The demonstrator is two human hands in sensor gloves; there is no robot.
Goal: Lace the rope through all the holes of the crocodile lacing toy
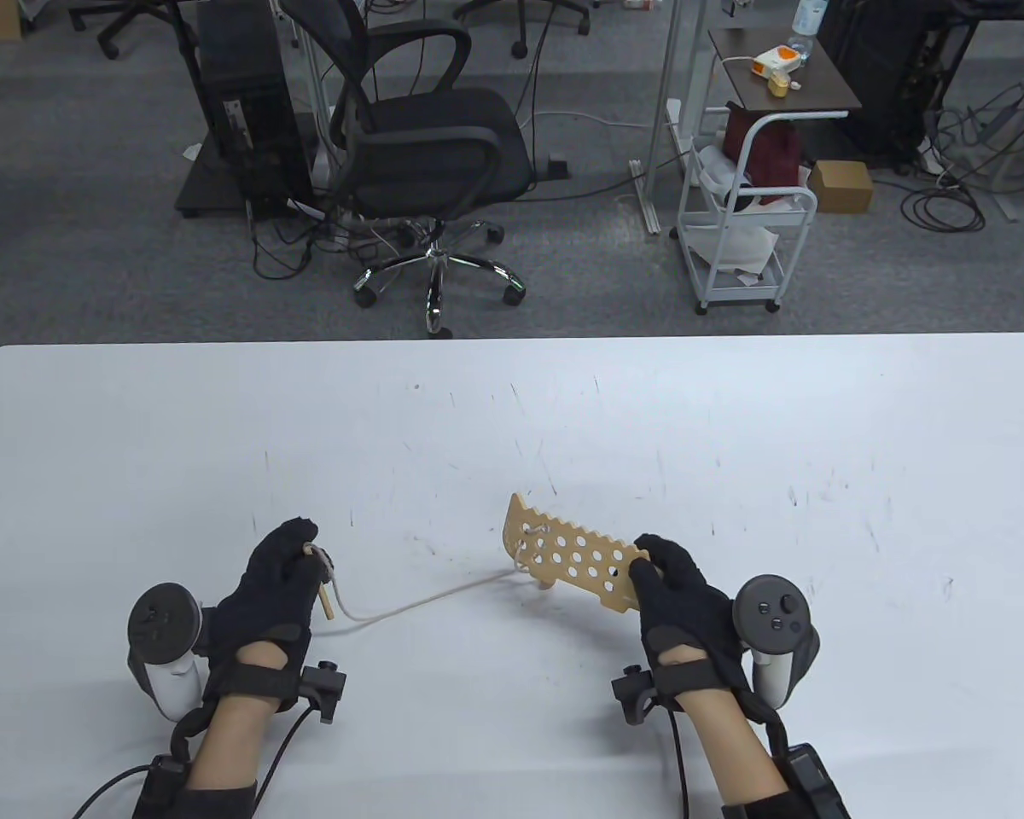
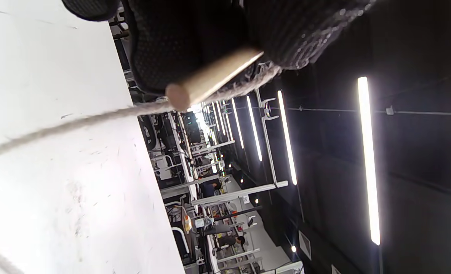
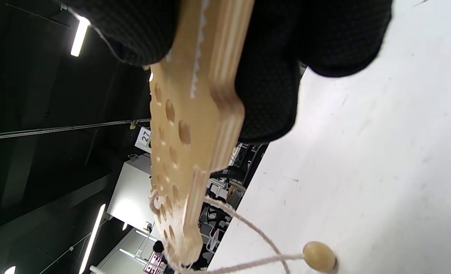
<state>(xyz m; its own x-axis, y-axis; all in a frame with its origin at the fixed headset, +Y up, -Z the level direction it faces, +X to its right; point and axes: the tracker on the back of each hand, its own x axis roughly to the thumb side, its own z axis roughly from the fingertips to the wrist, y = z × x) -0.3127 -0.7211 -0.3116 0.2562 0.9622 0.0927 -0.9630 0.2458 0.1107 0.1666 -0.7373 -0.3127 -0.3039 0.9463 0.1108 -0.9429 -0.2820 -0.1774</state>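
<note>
Crocodile lacing toy (image 1: 570,559) sits clamped at its near end in our right hand (image 1: 676,595), lifted off the table (image 1: 512,409) and tilted so its far end reaches away to the left of that hand; we judge we hold it up this way so both faces of the board stay reachable and the open holes can be seen. In the right wrist view our fingers (image 3: 271,83) and thumb curl round the wooden edge, gripping it firmly. Only the holes at the far end carry rope (image 1: 427,601); the rest look unthreaded, so we take the job to be in its early part. From that far end the rope runs slack across the table toward our left hand (image 1: 277,580), which is well apart from the toy. That hand is closed on the wooden needle (image 1: 324,595), pinching it near the top with its free end pointing back toward us, probably to draw the slack through. A wooden bead (image 3: 319,256) on the rope's other end lies on the table below the toy, likely as a stopper.
</note>
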